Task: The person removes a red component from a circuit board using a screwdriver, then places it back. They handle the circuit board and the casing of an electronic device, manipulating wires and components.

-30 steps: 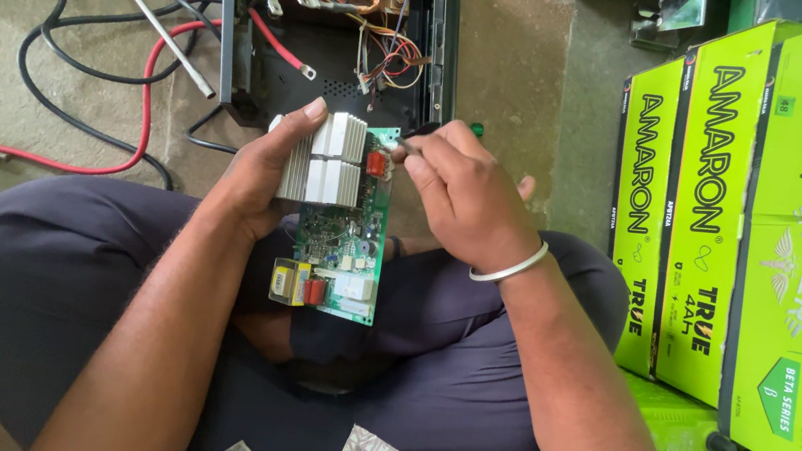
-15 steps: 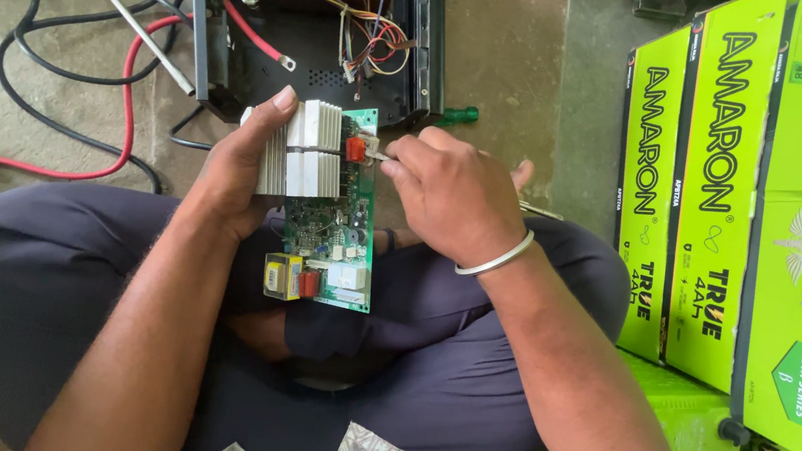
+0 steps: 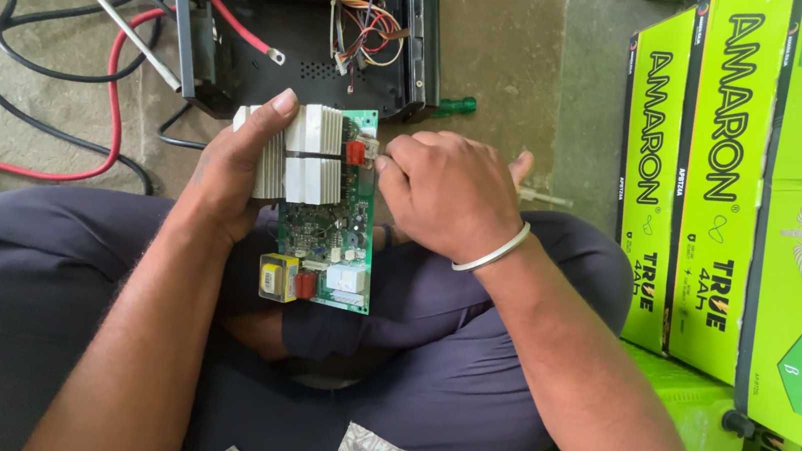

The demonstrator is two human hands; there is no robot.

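My left hand (image 3: 231, 171) grips circuit board (image 3: 327, 212) by white finned block (image 3: 300, 154), holding it over my lap. Black open case (image 3: 293, 22) sits just beyond board. My right hand (image 3: 445, 195) is closed, fingertips (image 3: 386, 165) pinching at board's top right edge. Green boxes (image 3: 757, 196) stand far right of board.

L hand (image 3: 237, 162) curled in a firm grip, thumb up top, forearm angled in; R hand (image 3: 445, 195) fisted, fingertips pinched at its left, wrist bent
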